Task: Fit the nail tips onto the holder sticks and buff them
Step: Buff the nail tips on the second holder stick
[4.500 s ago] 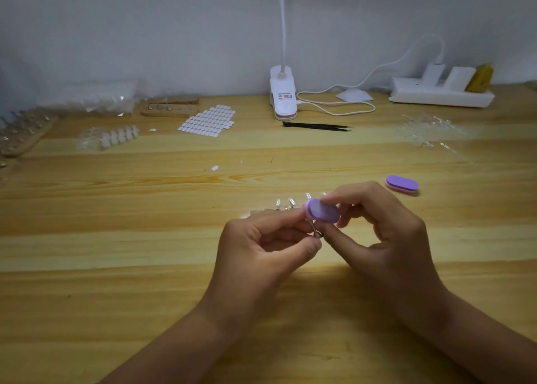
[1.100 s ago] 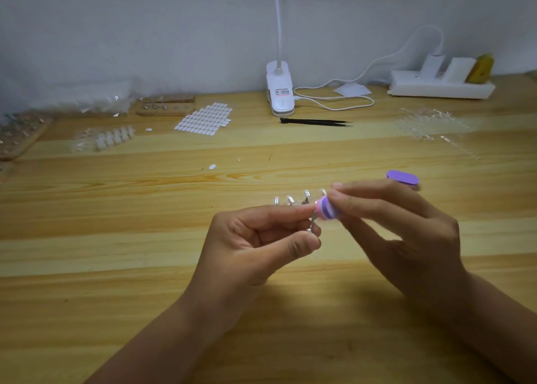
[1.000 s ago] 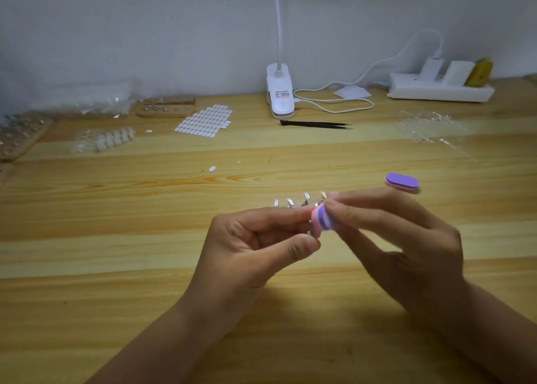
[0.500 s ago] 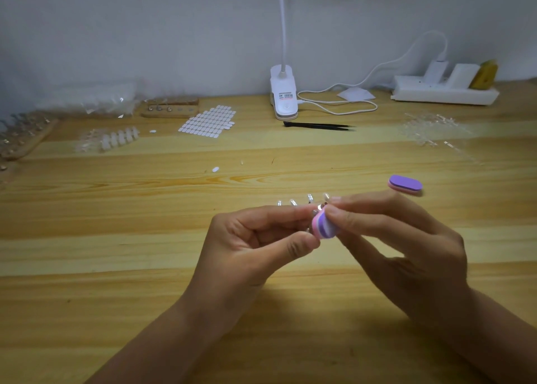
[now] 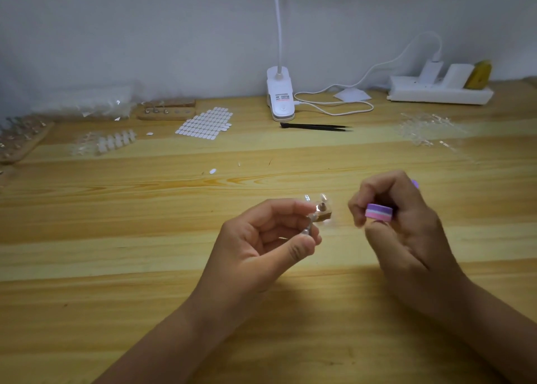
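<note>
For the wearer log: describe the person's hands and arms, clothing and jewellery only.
The left hand and right hand are bare: no gloves, rings, watch or bands show. Both forearms are uncovered to the frame edge, no sleeve in view.

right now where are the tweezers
In the head view the tweezers lie on the far part of the table, just in front of the lamp base and right of the sticker sheet.

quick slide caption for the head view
Left hand pinches a holder stick; right hand holds a purple buffer block apart from it.
</note>
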`<state>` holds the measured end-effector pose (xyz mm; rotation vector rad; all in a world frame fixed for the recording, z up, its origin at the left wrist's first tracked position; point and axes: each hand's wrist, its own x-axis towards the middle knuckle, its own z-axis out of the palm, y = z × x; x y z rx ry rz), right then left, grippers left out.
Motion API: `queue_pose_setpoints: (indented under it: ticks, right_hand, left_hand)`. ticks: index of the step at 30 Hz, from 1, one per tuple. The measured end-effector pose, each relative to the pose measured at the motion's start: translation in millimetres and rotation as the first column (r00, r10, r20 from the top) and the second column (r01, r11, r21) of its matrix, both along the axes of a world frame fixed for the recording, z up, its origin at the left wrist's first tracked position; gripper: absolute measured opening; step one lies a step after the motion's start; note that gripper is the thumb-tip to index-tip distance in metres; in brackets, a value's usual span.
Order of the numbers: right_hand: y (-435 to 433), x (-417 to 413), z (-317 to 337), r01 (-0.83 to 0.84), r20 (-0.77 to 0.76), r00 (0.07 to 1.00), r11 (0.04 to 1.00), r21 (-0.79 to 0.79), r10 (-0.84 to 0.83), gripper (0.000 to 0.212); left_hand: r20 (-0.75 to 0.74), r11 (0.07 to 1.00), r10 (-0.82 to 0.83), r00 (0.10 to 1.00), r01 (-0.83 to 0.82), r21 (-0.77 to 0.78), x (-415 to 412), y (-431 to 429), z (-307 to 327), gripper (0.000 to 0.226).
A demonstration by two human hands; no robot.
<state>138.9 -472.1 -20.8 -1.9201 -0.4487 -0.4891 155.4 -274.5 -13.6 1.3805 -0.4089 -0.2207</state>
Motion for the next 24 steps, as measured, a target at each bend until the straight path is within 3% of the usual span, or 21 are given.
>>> queue_pose_setpoints:
  ticks: [2,8,16,24]
  right_hand:
    - [0.9,-2.7,-0.2,-0.053,-0.062,0.997,0.998,0.029,0.054,0.017]
    - [2.0,-2.0,-0.7,-0.115,-0.051,0.993,0.985,-0.133,0.109,0.021]
    - [2.3,4.4,-2.3,-0.094,0.079,0.990,0.967,-0.239,0.115,0.018]
    - [1.1,4.9,-2.2,-0.173,-0.078,0.984,0.963,-0.207,0.160,0.018]
  left_hand:
    - [0.032,0.999,0.001,0.999,-0.002,0.033,-0.2,-0.4,-1.1,0.029]
    - [0.111,0.992,0.043,0.993,-0.056,0.114,-0.7,0.3,-3.3,0.032]
    - [0.180,0.984,0.053,0.982,-0.082,0.157,-0.8,-0.3,-3.4,0.027]
    - [0.220,0.981,0.058,0.974,-0.097,0.170,-0.3,0.1,-4.0,0.024]
